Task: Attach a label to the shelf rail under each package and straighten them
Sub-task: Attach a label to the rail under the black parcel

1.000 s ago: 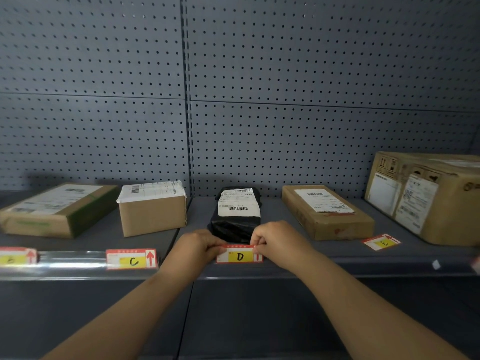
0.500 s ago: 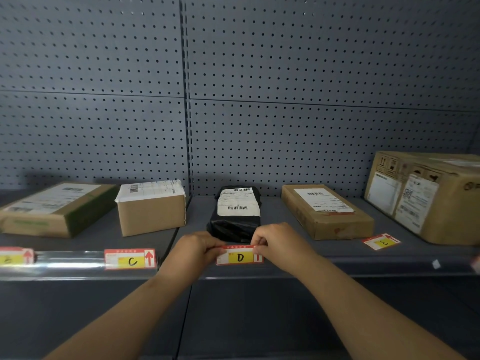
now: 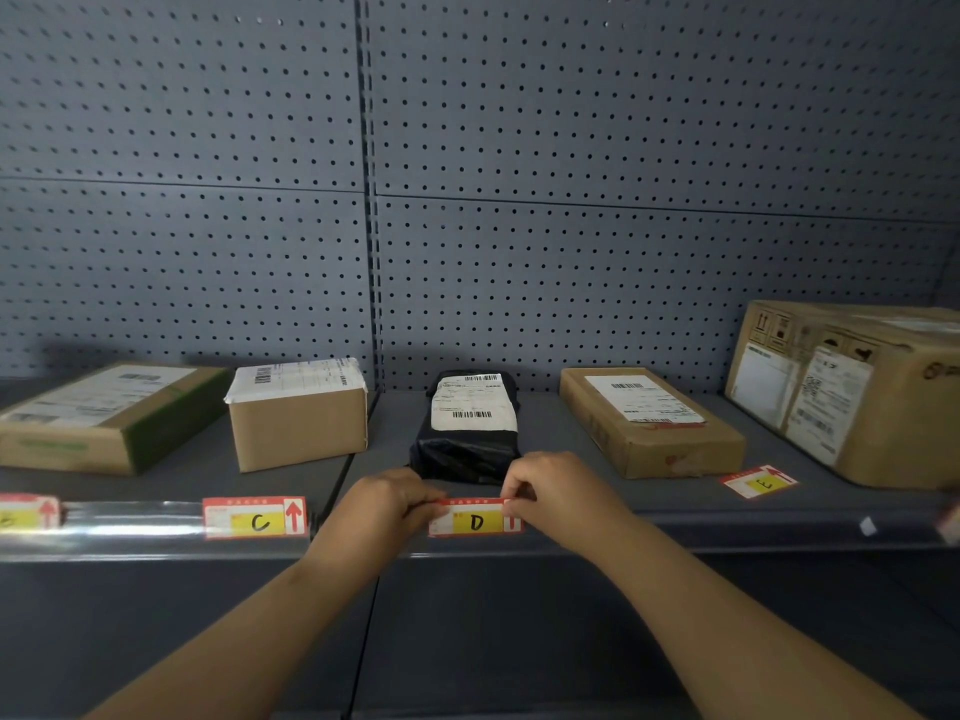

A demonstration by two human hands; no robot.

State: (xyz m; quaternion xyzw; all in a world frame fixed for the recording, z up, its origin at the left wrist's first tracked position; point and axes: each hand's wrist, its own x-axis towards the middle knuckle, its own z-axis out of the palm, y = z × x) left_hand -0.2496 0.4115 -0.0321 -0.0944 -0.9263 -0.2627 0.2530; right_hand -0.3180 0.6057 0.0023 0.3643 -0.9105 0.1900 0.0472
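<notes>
I saw my left hand (image 3: pixel 387 504) and right hand (image 3: pixel 553 493) pinching the D label's (image 3: pixel 475 521) top corners against the shelf rail (image 3: pixel 727 530); nothing had shifted since a second earlier.

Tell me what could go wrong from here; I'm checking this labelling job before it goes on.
1. Both hands, left and right, pinch the D label at the rail; uneven pressure could seat it crooked.
2. The E label lies loose on the shelf by the flat box; a forearm could knock it off.
</notes>
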